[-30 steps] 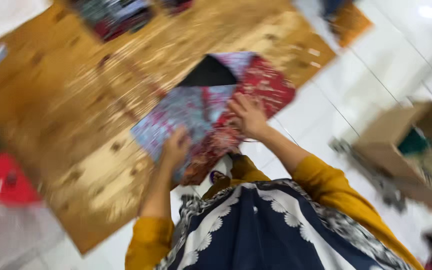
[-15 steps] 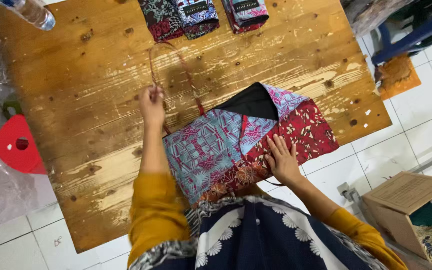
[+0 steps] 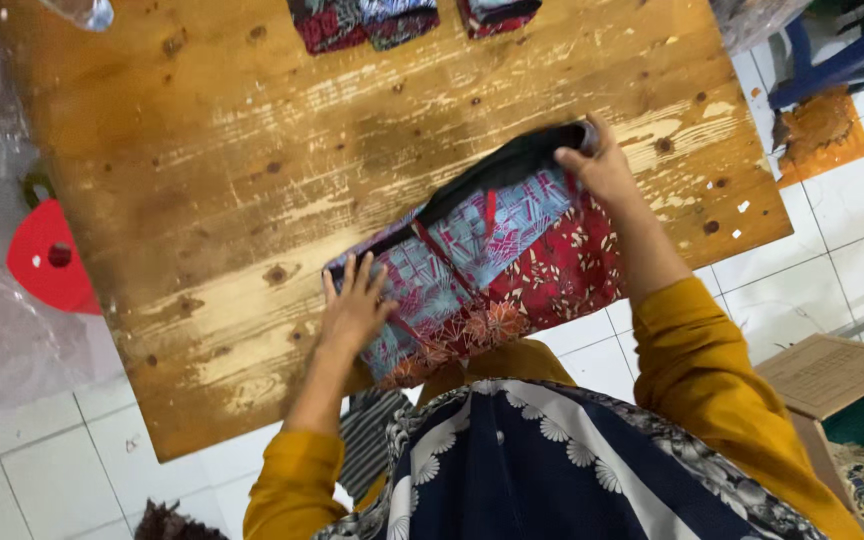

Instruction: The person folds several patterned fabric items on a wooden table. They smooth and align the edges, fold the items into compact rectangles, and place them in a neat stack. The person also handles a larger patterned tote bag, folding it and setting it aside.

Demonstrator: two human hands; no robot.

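At the bottom of the frame we see our own dark blue and white patterned skirt [image 3: 552, 470] and mustard yellow sleeves [image 3: 697, 370]. Just above it, at the near edge of the wooden table [image 3: 202, 200], lies the folded cloth [image 3: 492, 270], a patchwork of blue, pink and red prints with a black lining showing along its upper edge. It sits in the middle of the frame, tilted so that its right end rises toward the upper right.

Our left hand [image 3: 357, 305] lies flat on the cloth's lower left end, fingers spread wide and pressing down; it grips nothing. Our right hand [image 3: 602, 165] is at the cloth's upper right corner, fingers curled over the black edge and pinching the fabric there.

The tabletop is worn and scratched, with knots and pale patches. At the left edge of the frame a red plastic piece [image 3: 47, 265] with a hole rests against clear plastic sheeting [image 3: 2, 340], beside the table. At the lower right a cardboard box [image 3: 832, 375] stands on the white tiled floor [image 3: 832, 230].

Farther off, along the table's far edge at the top of the frame, we see more folded patterned cloths [image 3: 367, 20] side by side, cut off by the frame. In the upper right corner blue chair legs [image 3: 832, 55] stand over an orange mat [image 3: 822, 135].
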